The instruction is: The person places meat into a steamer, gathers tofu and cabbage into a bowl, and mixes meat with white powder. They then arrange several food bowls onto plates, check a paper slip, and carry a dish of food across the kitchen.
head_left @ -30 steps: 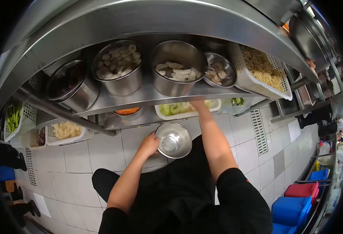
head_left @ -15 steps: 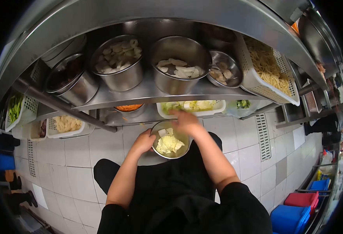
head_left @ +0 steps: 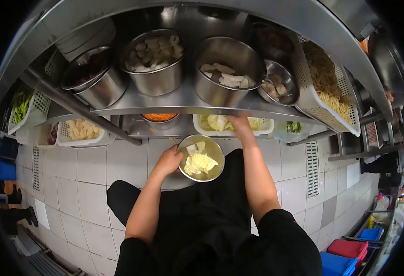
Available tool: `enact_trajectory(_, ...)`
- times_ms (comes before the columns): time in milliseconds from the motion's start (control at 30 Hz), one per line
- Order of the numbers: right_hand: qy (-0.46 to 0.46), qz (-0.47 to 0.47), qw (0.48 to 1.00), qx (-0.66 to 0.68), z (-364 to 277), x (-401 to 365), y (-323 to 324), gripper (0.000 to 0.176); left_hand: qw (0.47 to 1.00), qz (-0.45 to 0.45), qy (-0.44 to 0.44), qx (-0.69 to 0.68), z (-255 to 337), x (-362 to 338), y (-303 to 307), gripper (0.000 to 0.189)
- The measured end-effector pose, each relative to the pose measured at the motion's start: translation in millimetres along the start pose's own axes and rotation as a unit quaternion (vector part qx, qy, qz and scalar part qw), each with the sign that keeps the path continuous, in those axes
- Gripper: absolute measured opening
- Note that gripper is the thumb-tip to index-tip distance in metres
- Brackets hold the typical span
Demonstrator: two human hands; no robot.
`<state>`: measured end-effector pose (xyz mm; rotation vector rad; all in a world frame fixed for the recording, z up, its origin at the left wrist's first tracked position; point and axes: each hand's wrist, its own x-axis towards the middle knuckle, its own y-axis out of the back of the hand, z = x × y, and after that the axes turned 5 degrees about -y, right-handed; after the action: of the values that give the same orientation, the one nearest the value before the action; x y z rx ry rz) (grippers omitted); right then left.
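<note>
My left hand point(head_left: 169, 160) grips the rim of a round metal bowl point(head_left: 219, 171) at its left side. Inside the bowl lie pale yellow-green cabbage pieces point(head_left: 199, 163) and a few whitish chunks point(head_left: 195, 147). My right hand point(head_left: 241, 126) is down in a white tray point(head_left: 232, 133) of cut cabbage on the lower shelf. Its fingers are curled against cabbage leaves point(head_left: 217, 122); they are partly blurred and partly hidden by the upper shelf's edge.
Above, a steel shelf point(head_left: 165, 102) carries several metal pots point(head_left: 158, 83) of food and a basket of noodles point(head_left: 333, 101). Left of the tray is a bowl of orange shreds point(head_left: 160, 117). Bagged greens point(head_left: 294, 127) lie to its right. A slanted pole point(head_left: 87, 108) crosses at left.
My right hand has moved from above the bowl's far rim forward and right into the cabbage tray. The bowl, in my left hand, has shifted slightly right and up in the view.
</note>
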<state>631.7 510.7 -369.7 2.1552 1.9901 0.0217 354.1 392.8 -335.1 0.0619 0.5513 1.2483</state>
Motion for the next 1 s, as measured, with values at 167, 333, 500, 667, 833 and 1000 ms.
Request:
enact_trajectory(167, -0.038, -0.199, 0.975, 0.093, -19.6, -76.2, -4.3, 0.032, 0.999, 0.017, -0.011, -0.027, 3.2, -0.9, 1.5, 0.036)
enact_trajectory(333, 0.112, -0.283, 0.892, -0.333, -24.1, -130.4, -66.5, 0.033, 0.998, 0.037, -0.049, 0.026, -27.3, -1.2, 7.3, 0.037)
enact_trajectory(500, 0.14, -0.386, 0.737, -0.536, -74.9, -127.7, -101.7, 0.035, 0.991, 0.095, -0.074, 0.052, -76.2, -9.3, 22.2, 0.037)
enact_trajectory(667, 0.043, -0.237, 0.819, -0.521, -114.7, -33.5, -180.7, 0.035, 0.982, 0.165, -0.017, -0.094, -89.1, -29.6, 46.6, 0.034)
enact_trajectory(833, 0.153, -0.142, 0.839, -0.502, -21.9, 56.6, -258.0, 0.032, 0.973, 0.222, -0.034, -0.056, -110.4, -47.3, 59.4, 0.033)
enact_trajectory(1000, 0.156, -0.125, 0.847, -0.492, -18.5, 69.0, -238.0, 0.032, 0.969, 0.24, -0.028, -0.047, -95.9, -60.7, 73.4, 0.032)
